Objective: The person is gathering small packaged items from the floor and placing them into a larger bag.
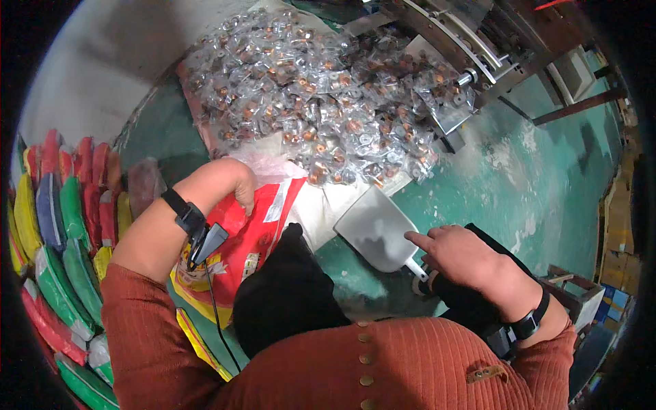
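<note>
A red and yellow printed sack (225,266) lies at my left beside my knee. My left hand (240,184) bends down at its upper edge with the fingers curled in against the red material; most of the fingers are hidden. A white scoop (374,229) rests on the floor ahead of me, its short handle pointing back toward me. Just above that handle hovers my right hand (461,253), index finger stretched out and the others loosely bent, with nothing in it. Ahead spreads a large heap of small clear bags (307,102) holding metal and copper-coloured parts.
Stacked filled bags (72,239) in red, green, yellow and blue line the left side. A dark metal-framed machine (478,55) stands at the upper right. A white sheet (328,208) lies under the heap's near edge. Cardboard boxes (620,225) are at the far right.
</note>
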Action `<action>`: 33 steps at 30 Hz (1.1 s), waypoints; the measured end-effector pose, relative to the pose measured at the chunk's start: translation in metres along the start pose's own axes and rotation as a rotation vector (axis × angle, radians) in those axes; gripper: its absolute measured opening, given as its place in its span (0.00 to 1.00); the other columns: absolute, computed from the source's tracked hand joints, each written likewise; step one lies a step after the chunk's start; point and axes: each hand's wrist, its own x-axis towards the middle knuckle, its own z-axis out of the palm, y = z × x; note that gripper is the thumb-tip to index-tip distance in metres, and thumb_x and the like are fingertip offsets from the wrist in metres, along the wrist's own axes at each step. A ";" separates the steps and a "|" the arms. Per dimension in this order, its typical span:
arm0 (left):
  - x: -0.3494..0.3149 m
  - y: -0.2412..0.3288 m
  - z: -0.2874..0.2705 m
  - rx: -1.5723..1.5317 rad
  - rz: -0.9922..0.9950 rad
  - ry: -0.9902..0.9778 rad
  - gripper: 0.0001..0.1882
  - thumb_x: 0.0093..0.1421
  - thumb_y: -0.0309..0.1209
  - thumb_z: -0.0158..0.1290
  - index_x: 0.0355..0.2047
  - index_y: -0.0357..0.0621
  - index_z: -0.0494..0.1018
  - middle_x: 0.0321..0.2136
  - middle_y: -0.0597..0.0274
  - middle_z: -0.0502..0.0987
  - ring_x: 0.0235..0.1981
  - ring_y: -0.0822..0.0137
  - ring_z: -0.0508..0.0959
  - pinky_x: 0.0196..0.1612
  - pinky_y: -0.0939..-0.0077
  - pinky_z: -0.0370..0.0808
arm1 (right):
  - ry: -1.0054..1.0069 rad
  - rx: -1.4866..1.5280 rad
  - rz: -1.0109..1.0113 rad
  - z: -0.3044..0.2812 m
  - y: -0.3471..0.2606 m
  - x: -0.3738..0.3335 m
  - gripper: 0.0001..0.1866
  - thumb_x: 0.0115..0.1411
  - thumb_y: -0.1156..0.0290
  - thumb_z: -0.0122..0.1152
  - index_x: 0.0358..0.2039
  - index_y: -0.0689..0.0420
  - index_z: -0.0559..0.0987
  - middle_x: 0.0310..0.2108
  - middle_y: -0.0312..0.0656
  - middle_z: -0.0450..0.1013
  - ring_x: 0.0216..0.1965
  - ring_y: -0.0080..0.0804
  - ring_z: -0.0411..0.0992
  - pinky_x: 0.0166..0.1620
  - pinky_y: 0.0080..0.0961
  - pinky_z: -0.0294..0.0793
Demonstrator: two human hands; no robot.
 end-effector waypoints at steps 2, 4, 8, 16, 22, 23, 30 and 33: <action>0.010 0.007 0.008 0.030 0.124 -0.079 0.28 0.49 0.47 0.65 0.48 0.48 0.79 0.48 0.53 0.80 0.47 0.55 0.79 0.50 0.61 0.74 | -0.017 -0.051 -0.013 0.002 0.000 -0.002 0.29 0.56 0.75 0.56 0.60 0.53 0.68 0.33 0.48 0.76 0.37 0.49 0.77 0.40 0.41 0.78; 0.021 0.017 0.019 -0.020 0.453 -0.170 0.31 0.50 0.49 0.65 0.52 0.50 0.77 0.47 0.53 0.80 0.48 0.57 0.78 0.52 0.61 0.73 | -0.017 -0.041 -0.020 -0.003 -0.002 -0.005 0.30 0.55 0.76 0.56 0.60 0.53 0.68 0.34 0.48 0.76 0.37 0.49 0.77 0.40 0.41 0.78; 0.005 0.077 0.026 0.199 0.507 -0.197 0.29 0.53 0.52 0.62 0.52 0.53 0.77 0.49 0.54 0.79 0.51 0.58 0.76 0.55 0.61 0.70 | -0.012 -0.058 0.006 -0.011 -0.007 -0.016 0.32 0.53 0.79 0.57 0.61 0.52 0.67 0.35 0.49 0.76 0.38 0.48 0.77 0.41 0.41 0.78; 0.017 0.076 0.004 0.012 0.395 0.105 0.35 0.56 0.63 0.54 0.47 0.44 0.79 0.45 0.47 0.80 0.48 0.49 0.78 0.51 0.56 0.71 | 0.077 -0.041 -0.060 -0.009 -0.006 -0.031 0.33 0.52 0.80 0.57 0.61 0.52 0.67 0.33 0.47 0.76 0.37 0.47 0.77 0.41 0.40 0.78; 0.070 0.059 -0.031 0.203 0.269 0.309 0.29 0.64 0.54 0.47 0.49 0.42 0.78 0.46 0.44 0.79 0.47 0.46 0.78 0.51 0.55 0.72 | 0.075 -0.042 -0.034 -0.007 -0.003 -0.036 0.27 0.59 0.71 0.57 0.60 0.53 0.69 0.32 0.45 0.74 0.35 0.46 0.75 0.41 0.40 0.74; 0.084 0.051 -0.033 0.195 0.298 0.364 0.28 0.64 0.52 0.47 0.50 0.42 0.77 0.45 0.45 0.79 0.46 0.45 0.78 0.51 0.55 0.72 | 0.092 -0.054 -0.051 -0.007 -0.002 -0.036 0.27 0.58 0.71 0.57 0.60 0.54 0.69 0.32 0.45 0.74 0.34 0.46 0.75 0.41 0.40 0.74; 0.135 0.065 -0.090 -0.010 0.175 0.602 0.35 0.51 0.42 0.63 0.59 0.44 0.70 0.47 0.39 0.77 0.51 0.47 0.76 0.57 0.58 0.71 | 0.085 -0.015 -0.027 -0.014 0.017 -0.031 0.28 0.54 0.77 0.53 0.59 0.56 0.69 0.30 0.45 0.75 0.33 0.44 0.76 0.38 0.36 0.76; 0.156 0.079 -0.096 -0.145 0.241 0.686 0.54 0.39 0.43 0.72 0.66 0.50 0.57 0.57 0.38 0.66 0.57 0.41 0.70 0.58 0.58 0.71 | 0.077 0.046 0.009 -0.014 0.027 -0.024 0.31 0.54 0.77 0.54 0.61 0.53 0.67 0.30 0.46 0.75 0.33 0.45 0.76 0.37 0.36 0.76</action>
